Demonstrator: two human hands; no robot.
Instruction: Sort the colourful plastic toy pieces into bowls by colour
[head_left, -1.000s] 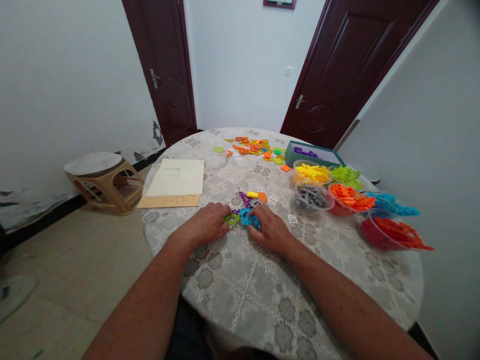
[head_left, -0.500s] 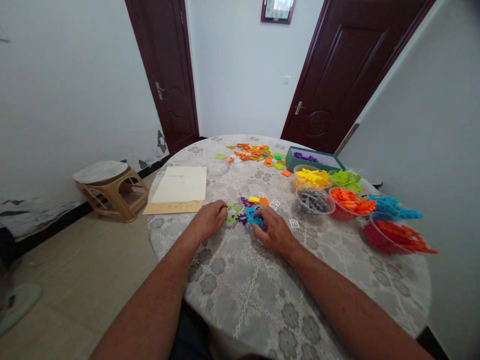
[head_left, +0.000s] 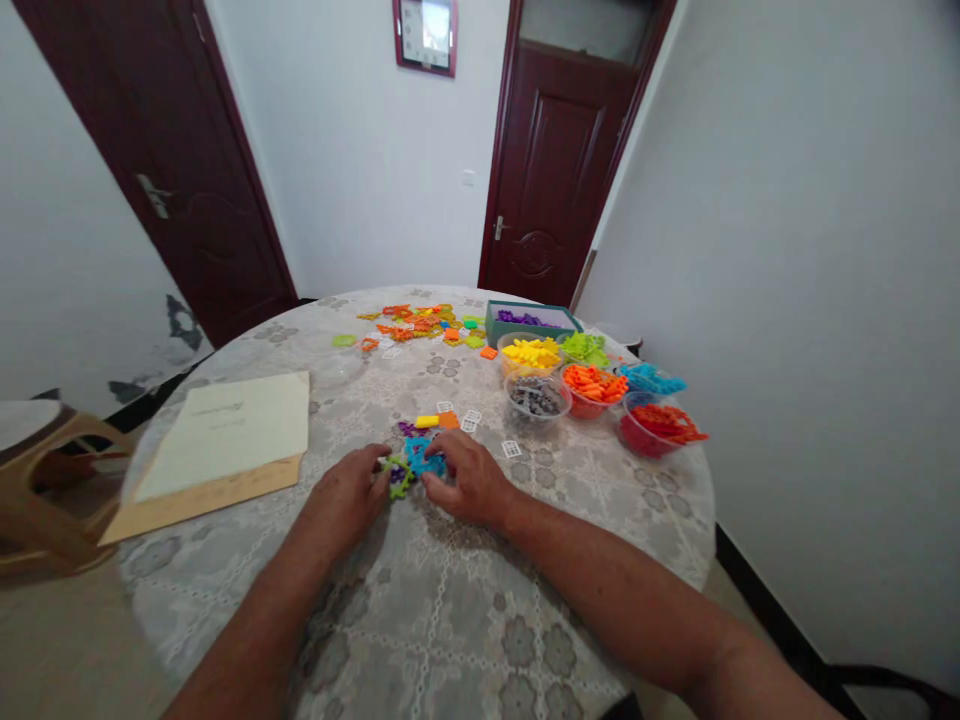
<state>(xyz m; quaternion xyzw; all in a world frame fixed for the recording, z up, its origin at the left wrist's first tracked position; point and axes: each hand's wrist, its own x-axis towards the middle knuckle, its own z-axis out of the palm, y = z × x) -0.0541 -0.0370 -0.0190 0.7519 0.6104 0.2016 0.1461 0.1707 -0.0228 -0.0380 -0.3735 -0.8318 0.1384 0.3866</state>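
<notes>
Both my hands rest on the round table point(head_left: 480, 620) around a small cluster of interlocking plastic pieces point(head_left: 412, 462), blue, green and purple. My left hand point(head_left: 349, 492) pinches the green end of the cluster with curled fingers. Pressed against the blue part on the other side is my right hand point(head_left: 466, 480), its fingers bent over it. Just behind the cluster lie a yellow piece point(head_left: 427, 421), an orange piece point(head_left: 448, 420) and a few small white grid pieces point(head_left: 511, 448).
Several clear bowls of sorted pieces stand at right: yellow point(head_left: 531, 353), green point(head_left: 585, 347), orange point(head_left: 594, 384), blue point(head_left: 651, 379), red point(head_left: 654, 428), grey point(head_left: 535, 397). A teal box point(head_left: 525, 322) and loose pieces point(head_left: 420, 322) lie farther back. Paper on an envelope point(head_left: 225, 432) lies left. A stool point(head_left: 37, 470) stands beside the table.
The head camera has swung up and to the right, so the table sits lower left in view. Both hands stay on the cluster, drawn slightly closer together.
</notes>
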